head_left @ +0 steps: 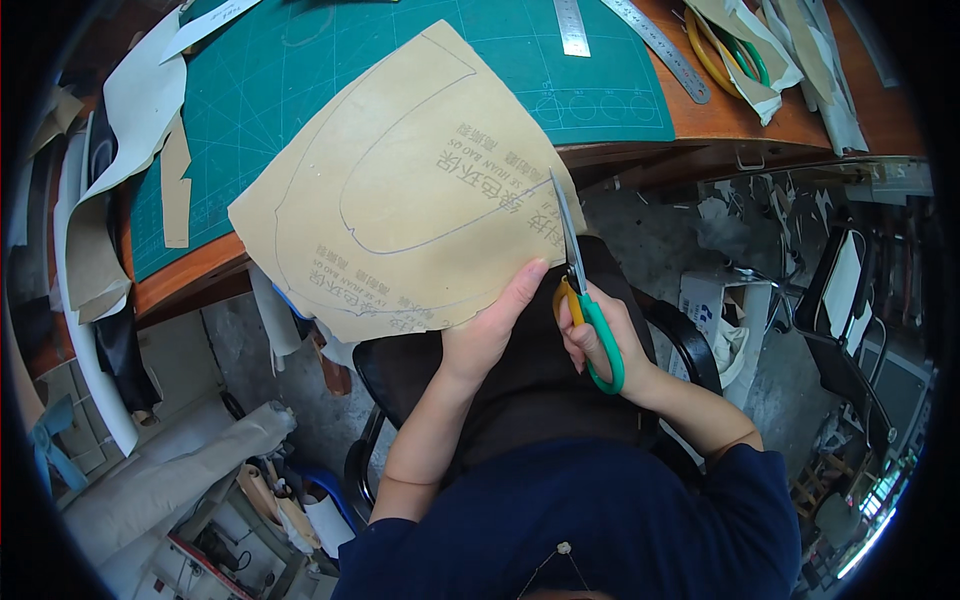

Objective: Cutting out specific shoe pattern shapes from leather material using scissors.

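Left hand (pixel 488 325): pinching the near edge of the tan paper sheet (pixel 400 170), thumb uppermost.
Right hand (pixel 629 345): grasping scissors (pixel 572 262) by their handles.
Tan paper sheet: ahead of both hands.
Cutting: apparently trimming rightward edge; following the drawn line looks called for.

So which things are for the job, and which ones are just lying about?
For the job:
- tan sheet with drawn outlines, in the left grip
- scissors with green and yellow handles, in the right grip

Probably just lying about:
- two metal rulers
- narrow tan piece on the green mat
- big pale roll, lower left
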A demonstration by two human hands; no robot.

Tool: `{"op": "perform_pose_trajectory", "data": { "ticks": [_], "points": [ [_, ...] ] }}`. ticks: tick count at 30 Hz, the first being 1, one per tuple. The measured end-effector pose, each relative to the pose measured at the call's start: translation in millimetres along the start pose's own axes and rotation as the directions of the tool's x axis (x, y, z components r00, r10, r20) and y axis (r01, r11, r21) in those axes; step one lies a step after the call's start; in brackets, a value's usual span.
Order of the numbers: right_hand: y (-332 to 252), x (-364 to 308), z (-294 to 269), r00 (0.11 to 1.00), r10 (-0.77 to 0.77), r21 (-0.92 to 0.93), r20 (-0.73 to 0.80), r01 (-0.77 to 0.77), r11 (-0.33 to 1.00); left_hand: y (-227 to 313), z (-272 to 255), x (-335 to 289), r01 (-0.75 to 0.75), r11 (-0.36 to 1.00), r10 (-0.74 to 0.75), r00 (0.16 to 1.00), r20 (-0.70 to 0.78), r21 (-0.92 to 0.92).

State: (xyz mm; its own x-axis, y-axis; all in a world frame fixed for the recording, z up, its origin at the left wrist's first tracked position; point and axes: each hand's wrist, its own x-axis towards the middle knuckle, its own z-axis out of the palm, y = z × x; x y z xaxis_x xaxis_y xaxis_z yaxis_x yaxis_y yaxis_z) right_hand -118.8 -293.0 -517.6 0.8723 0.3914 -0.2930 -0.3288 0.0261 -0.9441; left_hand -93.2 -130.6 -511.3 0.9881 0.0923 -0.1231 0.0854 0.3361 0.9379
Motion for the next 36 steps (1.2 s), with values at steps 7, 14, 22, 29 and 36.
{"op": "perform_pose_trajectory", "data": {
  "ticks": [7,14,22,29,36],
  "points": [
    [0,-6,-12,0.997,0.020,0.076,0.081,-0.026,0.997,9,-47,11,0.084,0.921,-0.029,0.989,0.148,-0.381],
    [-5,-7,-14,0.900,0.200,-0.091,0.388,-0.179,0.980,3,-43,-2,-0.088,0.930,0.105,0.994,0.028,-0.357],
    [-16,-3,-22,0.900,0.265,-0.192,0.345,-0.209,0.959,15,-42,1,-0.053,0.994,0.054,0.999,0.006,-0.099],
    [-17,3,-30,0.881,0.279,-0.302,0.383,-0.166,0.939,19,-44,-2,-0.028,0.996,0.031,0.999,0.038,-0.081],
    [-23,3,-28,0.848,0.353,-0.205,0.394,-0.294,0.934,20,-42,-1,0.002,0.991,0.004,0.999,0.046,-0.133]
  ]
}}
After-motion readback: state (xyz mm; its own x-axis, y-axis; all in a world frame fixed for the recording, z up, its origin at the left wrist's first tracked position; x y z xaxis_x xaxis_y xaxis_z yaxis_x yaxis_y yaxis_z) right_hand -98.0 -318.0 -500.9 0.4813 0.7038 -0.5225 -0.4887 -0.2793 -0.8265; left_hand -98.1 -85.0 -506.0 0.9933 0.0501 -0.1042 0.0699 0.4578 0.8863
